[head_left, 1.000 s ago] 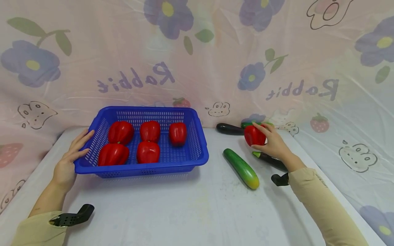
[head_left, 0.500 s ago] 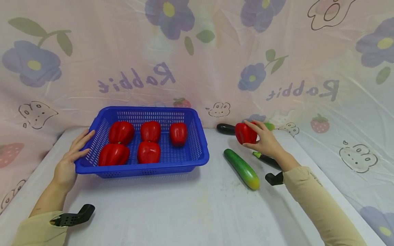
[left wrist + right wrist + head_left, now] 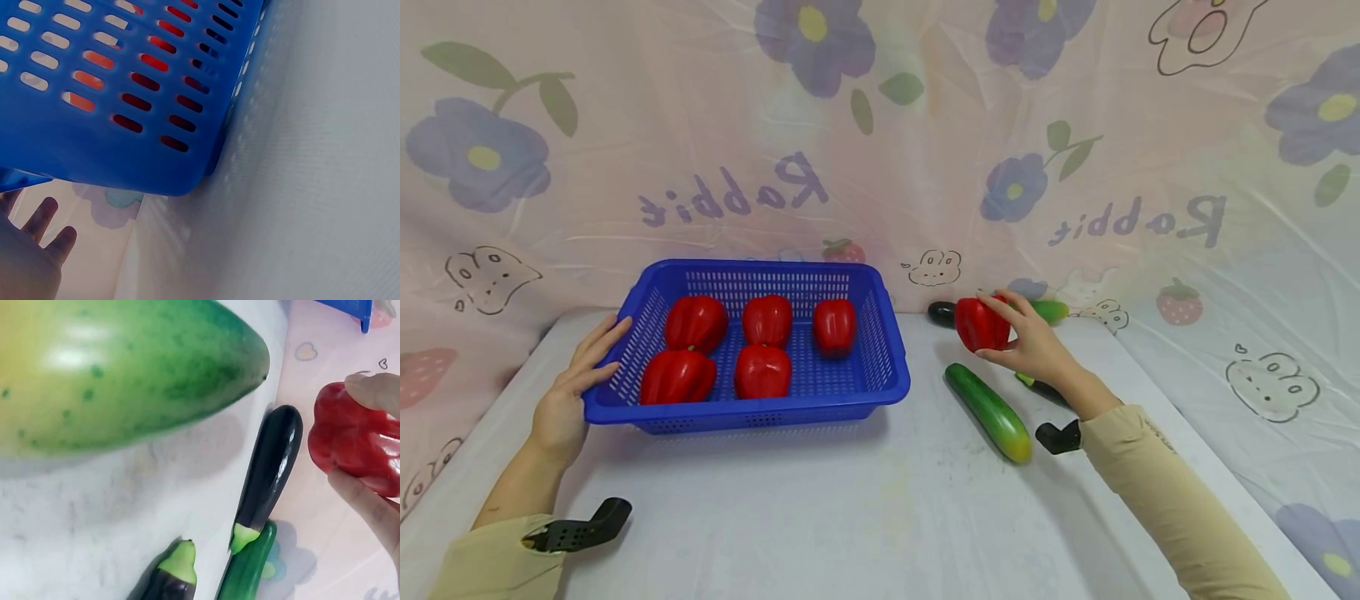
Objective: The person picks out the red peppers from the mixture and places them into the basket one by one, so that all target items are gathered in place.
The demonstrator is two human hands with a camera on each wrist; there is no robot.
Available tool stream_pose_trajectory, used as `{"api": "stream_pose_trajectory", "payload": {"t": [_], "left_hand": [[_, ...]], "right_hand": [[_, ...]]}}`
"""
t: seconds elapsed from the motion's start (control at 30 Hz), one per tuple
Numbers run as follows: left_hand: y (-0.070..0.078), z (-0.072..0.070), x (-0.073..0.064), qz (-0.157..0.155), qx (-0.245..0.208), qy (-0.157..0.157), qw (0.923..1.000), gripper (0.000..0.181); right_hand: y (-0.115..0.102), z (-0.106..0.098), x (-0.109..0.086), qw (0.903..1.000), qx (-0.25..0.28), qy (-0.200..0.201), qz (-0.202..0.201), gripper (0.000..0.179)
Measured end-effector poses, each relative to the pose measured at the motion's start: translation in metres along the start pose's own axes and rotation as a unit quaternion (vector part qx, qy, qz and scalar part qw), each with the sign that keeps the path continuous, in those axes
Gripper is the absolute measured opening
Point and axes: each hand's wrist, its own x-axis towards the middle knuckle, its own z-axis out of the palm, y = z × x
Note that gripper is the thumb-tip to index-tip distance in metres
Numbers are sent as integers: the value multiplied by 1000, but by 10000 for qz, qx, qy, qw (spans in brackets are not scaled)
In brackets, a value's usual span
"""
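My right hand [image 3: 1033, 342] holds a red bell pepper [image 3: 979, 325] above the back of the table, thumb and fingers on opposite sides. In the right wrist view the bell pepper [image 3: 350, 437] hangs off the tabletop's surface, pinched between thumb and finger. At the far left, my left hand [image 3: 568, 400] rests extended fingers against the end of a blue plastic basket [image 3: 820, 408]. The left wrist view shows the spread fingers [image 3: 40, 219] beside the perforated basket wall [image 3: 94, 150]. Inside the basket lie several red bell peppers [image 3: 762, 371].
A green cucumber-like vegetable [image 3: 988, 412] lies right of the basket. Behind it is a dark eggplant [image 3: 942, 314], partly hidden by the held pepper, with another green vegetable [image 3: 1051, 312] alongside. A second eggplant [image 3: 1043, 389] lies under my right forearm. A patterned cloth [image 3: 880, 167] hangs behind.
My right hand has carried the bell pepper left, from above the right-hand vegetables toward the basket. The left hand and the basket have stayed in place.
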Motion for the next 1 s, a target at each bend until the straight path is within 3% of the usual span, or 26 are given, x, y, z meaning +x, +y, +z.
{"api": "stream_pose_trajectory", "payload": {"t": [0.63, 1.0], "left_hand": [[-2, -1, -2, -141, 100, 44, 9998, 50], [-1, 0, -1, -118, 101, 56, 9999, 50]], "right_hand": [[-22, 4, 7, 9988, 159, 36, -464, 83], [-32, 9, 11, 9964, 128, 254, -805, 84]]}}
